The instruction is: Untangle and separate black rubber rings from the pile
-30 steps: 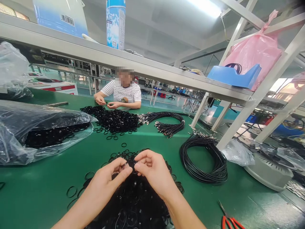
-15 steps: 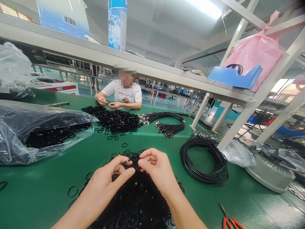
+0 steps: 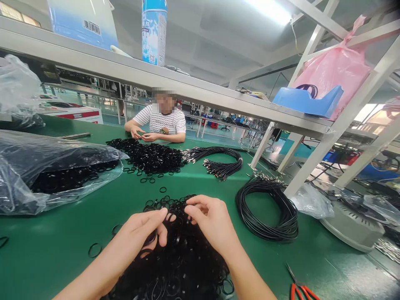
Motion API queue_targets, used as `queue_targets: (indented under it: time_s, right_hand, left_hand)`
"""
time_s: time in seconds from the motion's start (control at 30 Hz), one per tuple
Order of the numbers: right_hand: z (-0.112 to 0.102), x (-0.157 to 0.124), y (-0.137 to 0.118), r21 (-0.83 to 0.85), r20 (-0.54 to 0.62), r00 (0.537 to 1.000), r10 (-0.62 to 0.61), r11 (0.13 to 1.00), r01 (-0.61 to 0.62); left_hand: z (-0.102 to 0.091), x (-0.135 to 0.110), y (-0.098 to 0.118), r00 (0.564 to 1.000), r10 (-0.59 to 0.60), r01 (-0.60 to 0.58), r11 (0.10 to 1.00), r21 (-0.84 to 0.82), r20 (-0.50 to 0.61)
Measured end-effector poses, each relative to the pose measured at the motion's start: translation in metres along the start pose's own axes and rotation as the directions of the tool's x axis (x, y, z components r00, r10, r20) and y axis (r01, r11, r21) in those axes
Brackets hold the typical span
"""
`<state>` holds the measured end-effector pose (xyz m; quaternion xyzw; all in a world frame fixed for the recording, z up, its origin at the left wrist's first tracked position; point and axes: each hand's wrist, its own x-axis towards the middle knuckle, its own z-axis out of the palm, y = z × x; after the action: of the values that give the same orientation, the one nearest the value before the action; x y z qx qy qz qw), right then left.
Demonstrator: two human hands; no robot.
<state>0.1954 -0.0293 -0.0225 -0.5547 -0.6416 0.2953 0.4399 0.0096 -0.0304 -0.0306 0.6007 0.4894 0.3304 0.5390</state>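
1. Heap of black rings [image 3: 184, 266], front and centre on the green table [image 3: 53, 258]!
2. Left hand [image 3: 134, 237], over the heap's left side: fingers curled, black rings showing among them; gripped or merely behind, I cannot tell.
3. Right hand [image 3: 215, 221], over the heap's far right: thumb and forefinger slightly spread, other fingers tucked in; what the palm hides, no telling.
4. Beyond the heap, a second pile of rings [image 3: 153, 157], and behind that, a co-worker [image 3: 162, 121] in stripes.
5. Right of the heap, a black cable coil [image 3: 271, 234] and, nearer, a red-handled tool [image 3: 299, 285].
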Motion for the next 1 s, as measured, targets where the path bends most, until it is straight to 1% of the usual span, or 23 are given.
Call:
queue_targets:
  time_s: [0.07, 0.13, 0.17, 0.27, 0.33, 0.4, 0.47, 0.53, 0.57, 0.63, 0.7, 0.73, 0.8, 0.83, 0.9, 0.93, 1.0]
  right_hand:
    - [-0.002, -0.002, -0.002, -0.22, -0.02, 0.999, -0.035, 0.975, 0.03]
    - [-0.001, -0.005, -0.004, -0.36, -0.057, 0.994, -0.094, 0.931, 0.068]
    - [0.0, -0.006, -0.006, -0.381, -0.059, 0.99, -0.124, 0.92, 0.093]
    - [0.002, -0.009, -0.01, -0.365, -0.035, 0.981, -0.193, 0.916, 0.167]
    - [0.003, -0.01, -0.01, -0.391, -0.015, 0.981, -0.195, 0.904, 0.174]
    - [0.003, -0.009, -0.008, -0.456, -0.002, 0.986, -0.166, 0.878, 0.147]
    - [0.004, -0.007, -0.004, -0.521, 0.002, 0.989, -0.151, 0.844, 0.13]
    - [0.004, -0.006, -0.001, -0.555, 0.004, 0.984, -0.176, 0.818, 0.149]
    - [0.003, -0.006, 0.0, -0.556, 0.002, 0.981, -0.195, 0.815, 0.163]
    - [0.003, -0.007, -0.003, -0.513, -0.016, 0.974, -0.226, 0.838, 0.186]
    - [0.004, -0.012, -0.011, -0.41, -0.033, 0.968, -0.249, 0.887, 0.214]
    - [0.006, -0.016, -0.015, -0.34, -0.022, 0.964, -0.264, 0.909, 0.241]
    - [0.013, -0.023, -0.024, -0.215, 0.039, 0.95, -0.309, 0.926, 0.31]
    - [0.018, -0.027, -0.026, -0.177, 0.079, 0.939, -0.334, 0.923, 0.343]
    - [0.03, -0.033, -0.026, -0.159, 0.132, 0.916, -0.378, 0.904, 0.396]
    - [0.036, -0.034, -0.025, -0.17, 0.136, 0.908, -0.396, 0.894, 0.415]
    - [0.045, -0.034, -0.019, -0.189, 0.101, 0.903, -0.419, 0.883, 0.43]
  left_hand:
    - [0.001, -0.001, 0.003, 1.0, 0.001, -0.001, 1.0, -0.029, 0.011]
    - [0.002, 0.001, 0.004, 1.0, -0.017, 0.017, 0.999, -0.047, 0.001]
    - [0.002, 0.002, 0.003, 1.0, -0.022, 0.021, 0.999, -0.046, -0.006]
    - [0.002, 0.006, -0.002, 1.0, 0.001, -0.002, 0.999, -0.034, -0.03]
    - [0.003, 0.007, -0.004, 0.999, 0.017, -0.019, 0.999, -0.051, -0.048]
    - [0.003, 0.006, -0.005, 0.999, 0.0, -0.004, 0.998, -0.07, -0.047]
    - [0.003, 0.004, -0.004, 0.999, -0.031, 0.027, 0.992, -0.125, -0.026]
    - [0.002, 0.004, -0.003, 0.998, -0.066, 0.059, 0.963, -0.262, -0.018]
    - [0.001, 0.004, -0.003, 0.996, -0.092, 0.079, 0.933, -0.351, -0.021]
    - [0.0, 0.005, -0.002, 0.985, -0.173, 0.134, 0.836, -0.532, -0.024]
    - [-0.001, 0.007, -0.002, 0.968, -0.25, 0.186, 0.712, -0.677, 0.003]
    - [-0.001, 0.008, -0.003, 0.962, -0.271, 0.195, 0.651, -0.734, 0.016]
    - [0.0, 0.009, -0.005, 0.956, -0.292, 0.197, 0.553, -0.81, 0.033]
    - [0.0, 0.009, -0.007, 0.952, -0.305, 0.196, 0.524, -0.829, 0.032]
    - [0.002, 0.01, -0.01, 0.939, -0.345, 0.186, 0.479, -0.858, 0.011]
    - [0.003, 0.01, -0.011, 0.932, -0.362, 0.171, 0.454, -0.874, -0.006]
    - [0.006, 0.008, -0.011, 0.928, -0.371, 0.114, 0.379, -0.919, -0.038]
